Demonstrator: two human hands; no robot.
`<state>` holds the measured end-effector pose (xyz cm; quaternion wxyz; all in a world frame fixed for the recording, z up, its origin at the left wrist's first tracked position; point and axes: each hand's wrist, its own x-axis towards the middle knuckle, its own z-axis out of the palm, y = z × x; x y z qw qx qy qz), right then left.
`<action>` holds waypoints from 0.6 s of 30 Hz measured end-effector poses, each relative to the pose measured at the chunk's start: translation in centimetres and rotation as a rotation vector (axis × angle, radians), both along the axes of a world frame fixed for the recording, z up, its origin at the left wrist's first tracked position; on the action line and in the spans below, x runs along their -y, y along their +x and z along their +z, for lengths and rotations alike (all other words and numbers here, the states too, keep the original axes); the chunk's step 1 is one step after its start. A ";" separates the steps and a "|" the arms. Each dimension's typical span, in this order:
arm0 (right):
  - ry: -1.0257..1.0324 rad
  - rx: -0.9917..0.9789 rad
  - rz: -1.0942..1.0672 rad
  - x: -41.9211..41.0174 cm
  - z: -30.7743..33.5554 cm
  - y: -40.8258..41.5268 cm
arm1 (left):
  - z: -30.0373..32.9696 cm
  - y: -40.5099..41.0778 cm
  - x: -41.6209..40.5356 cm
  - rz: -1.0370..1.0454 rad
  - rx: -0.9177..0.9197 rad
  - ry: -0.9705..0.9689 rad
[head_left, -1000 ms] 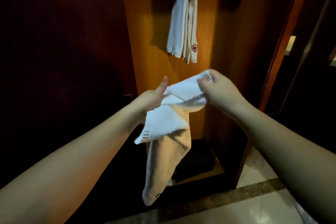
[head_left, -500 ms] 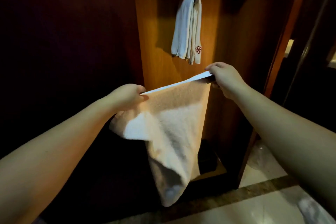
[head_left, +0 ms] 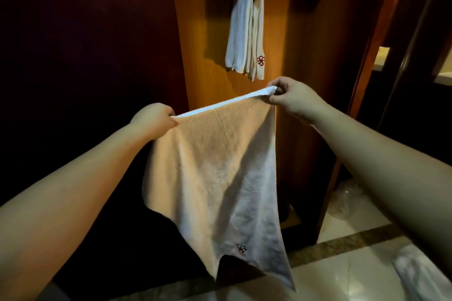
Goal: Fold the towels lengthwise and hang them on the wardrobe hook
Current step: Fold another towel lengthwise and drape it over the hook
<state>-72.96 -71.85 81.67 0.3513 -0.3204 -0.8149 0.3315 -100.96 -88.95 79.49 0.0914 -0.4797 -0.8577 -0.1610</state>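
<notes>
Head view: a white towel (head_left: 215, 178) is held spread in the air by its top edge, one corner pinched in the left hand (head_left: 154, 117) and the other in the right hand (head_left: 291, 98). Behind it, a folded towel (head_left: 247, 34) is seen hanging high on the wooden wardrobe panel (head_left: 195, 56), well apart from the held one, whose lower half hides the wardrobe base; pale floor tiles (head_left: 342, 276) are seen at lower right.

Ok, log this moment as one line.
left hand: grips held towel top corner | right hand: pinches other corner | held towel: spread, unfolded | hung towel: on hook
</notes>
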 end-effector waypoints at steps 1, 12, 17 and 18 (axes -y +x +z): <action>0.030 -0.001 -0.025 0.0 -0.2 0.1 | -0.5 -0.3 0.2 0.021 -0.003 -0.006; 0.073 -0.225 -0.225 -0.6 -0.3 0.5 | -5.3 -3.8 3.9 0.216 0.108 0.011; 0.044 -0.231 -0.304 -1.2 -0.7 0.6 | -6.4 -4.8 5.7 0.238 0.150 0.010; 0.029 -0.234 -0.310 -1.6 -1.1 0.6 | -6.5 -4.8 6.1 0.233 0.163 0.027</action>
